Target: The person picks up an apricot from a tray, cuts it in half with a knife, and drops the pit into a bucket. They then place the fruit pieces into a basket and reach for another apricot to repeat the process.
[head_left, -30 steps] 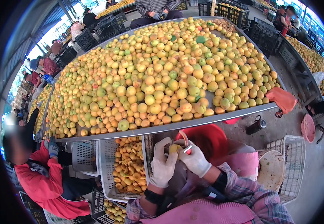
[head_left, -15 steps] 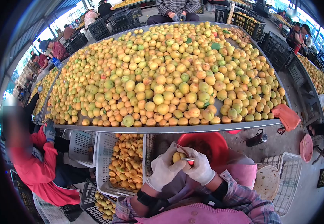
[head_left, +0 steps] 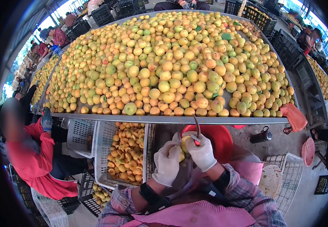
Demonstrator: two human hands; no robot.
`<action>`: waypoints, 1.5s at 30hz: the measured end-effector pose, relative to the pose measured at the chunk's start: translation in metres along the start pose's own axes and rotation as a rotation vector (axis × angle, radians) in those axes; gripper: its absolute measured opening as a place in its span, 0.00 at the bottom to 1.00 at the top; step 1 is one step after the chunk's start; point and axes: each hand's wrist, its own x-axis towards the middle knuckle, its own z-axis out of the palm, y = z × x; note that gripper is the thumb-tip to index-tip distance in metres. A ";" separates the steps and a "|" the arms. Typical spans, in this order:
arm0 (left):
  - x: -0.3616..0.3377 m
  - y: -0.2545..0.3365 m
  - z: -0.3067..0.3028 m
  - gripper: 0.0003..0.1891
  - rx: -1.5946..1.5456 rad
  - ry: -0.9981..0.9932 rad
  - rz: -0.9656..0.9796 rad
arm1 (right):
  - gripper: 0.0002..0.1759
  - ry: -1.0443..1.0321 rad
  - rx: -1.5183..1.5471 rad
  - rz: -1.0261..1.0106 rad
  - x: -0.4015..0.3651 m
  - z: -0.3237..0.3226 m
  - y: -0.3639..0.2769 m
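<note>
Legible text: none; no lettering, label, brand or number can be read on the surface at 12 o'clock, white baskets at 8 o'clock, black crates at 11 o'clock, or flask at 3 o'clock.

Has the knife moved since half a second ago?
Yes. The knife in the right hand has swung up from the fruit; its tip now reaches the table edge.
</note>
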 end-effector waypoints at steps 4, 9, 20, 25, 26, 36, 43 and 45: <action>0.009 0.016 -0.013 0.16 -0.246 -0.144 -0.171 | 0.16 -0.149 0.403 0.416 0.006 -0.015 -0.022; 0.015 0.008 -0.037 0.19 -0.404 -0.187 -0.147 | 0.17 0.005 0.474 0.458 0.009 -0.025 -0.019; -0.011 0.003 -0.080 0.22 -0.637 -0.213 -0.094 | 0.24 -0.139 0.143 0.362 0.040 0.047 -0.072; -0.028 -0.010 -0.098 0.21 -0.460 -0.043 -0.045 | 0.21 -0.634 0.046 0.236 0.017 0.118 -0.130; -0.030 0.004 -0.099 0.20 -0.678 -0.069 -0.137 | 0.19 -0.664 0.019 0.179 0.016 0.124 -0.133; -0.019 0.033 -0.063 0.21 -0.387 -0.219 -0.191 | 0.15 0.157 0.279 -0.023 -0.002 0.063 -0.125; -0.001 0.054 -0.011 0.20 -0.266 -0.466 -0.316 | 0.14 0.260 0.229 -0.292 -0.008 0.015 -0.106; 0.001 0.057 0.007 0.20 -0.294 -0.476 -0.272 | 0.11 0.270 0.213 -0.324 -0.012 -0.001 -0.106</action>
